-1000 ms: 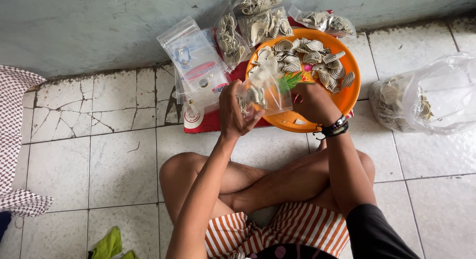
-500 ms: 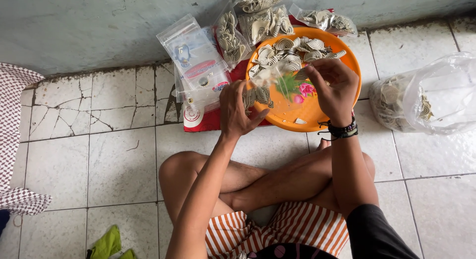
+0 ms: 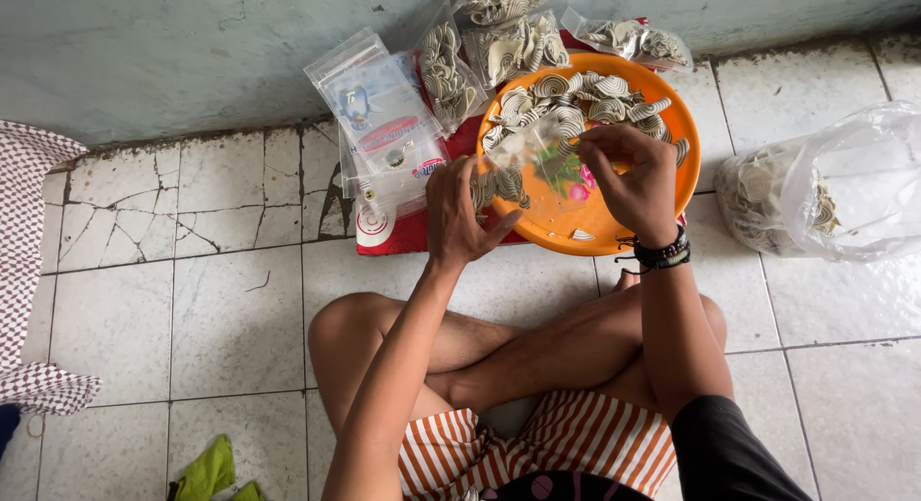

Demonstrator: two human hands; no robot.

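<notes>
I sit cross-legged on a tiled floor in front of a round orange tray [image 3: 672,189] piled with striped spiral crackers [image 3: 585,98]. My left hand [image 3: 465,213] holds a small clear plastic bag [image 3: 523,170] with a few crackers in its bottom, over the tray's near left edge. My right hand [image 3: 633,179], a dark bracelet on its wrist, pinches the bag's upper edge above the tray.
A stack of empty clear bags [image 3: 379,127] lies left of the tray on a red cloth [image 3: 413,234]. Several filled cracker bags [image 3: 499,45] lean against the wall. A large clear bag of crackers [image 3: 825,189] sits right. Checked fabric [image 3: 29,271] lies far left.
My right hand went from the tray's near rim up to the cracker pile and now sits at the bag's mouth. My left hand has lowered the bag slightly and tilted it toward the tray.
</notes>
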